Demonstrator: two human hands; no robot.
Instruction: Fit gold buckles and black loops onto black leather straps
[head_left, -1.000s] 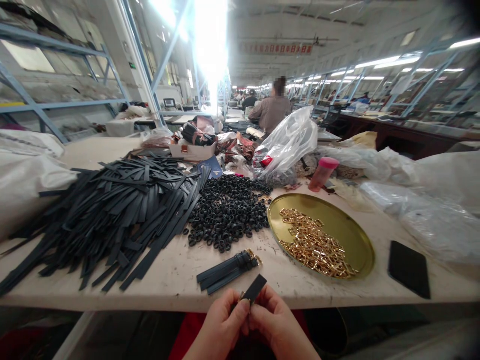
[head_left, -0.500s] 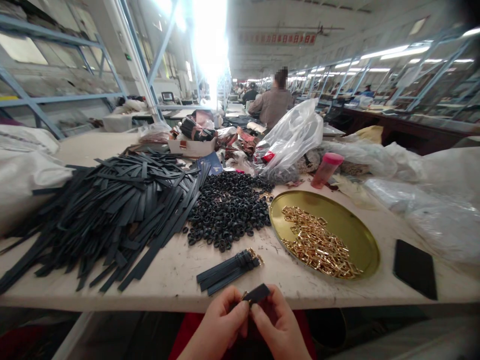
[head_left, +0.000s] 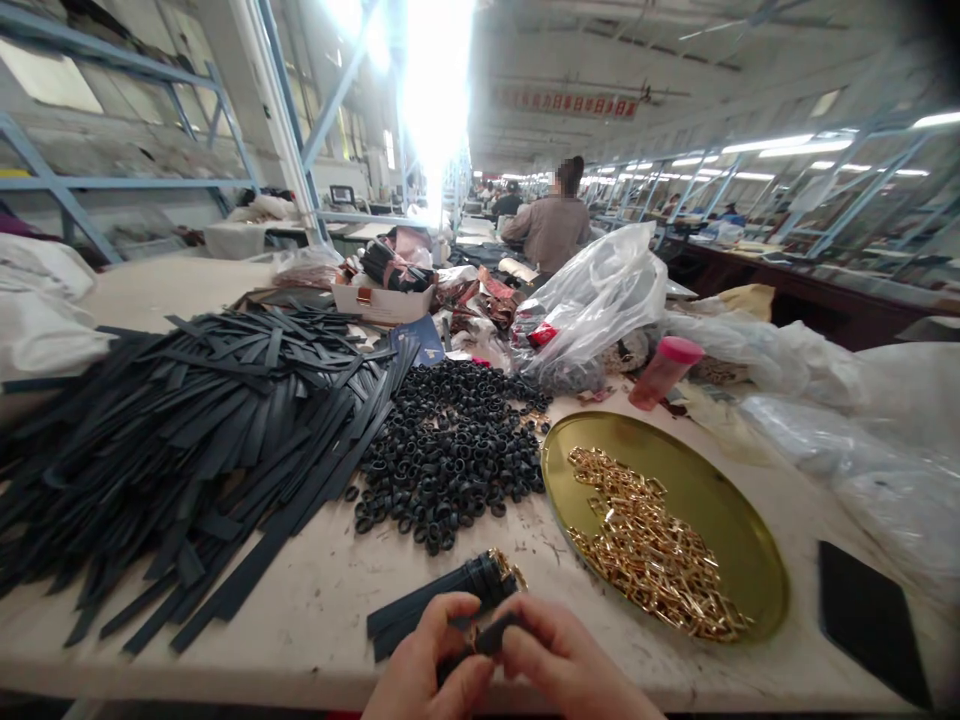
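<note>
My left hand [head_left: 427,668] and my right hand [head_left: 562,655] are close together at the table's front edge, both closed on one short black strap [head_left: 491,638]. A bit of gold metal shows on the strap between the fingertips; the fingers hide the rest. Just behind my left hand lie several finished-looking black straps [head_left: 420,605] with gold buckles [head_left: 510,568] at their right ends. Farther back is a heap of small black loops [head_left: 450,450]. Right of my hands, an oval gold tray [head_left: 761,545] holds a pile of loose gold buckles [head_left: 660,550].
Long black strips [head_left: 247,430] are heaped on the left. A black phone-like slab [head_left: 870,615] lies at the right. Behind the tray stand a pink-lidded container [head_left: 666,372] and a clear plastic bag [head_left: 592,300]. Beyond, a person [head_left: 551,228] sits facing away.
The camera view has shifted, so the table looks nearer. My hands have moved in over the front edge, and the strap's end, which stuck out flat before, now looks curled over between my fingers.
</note>
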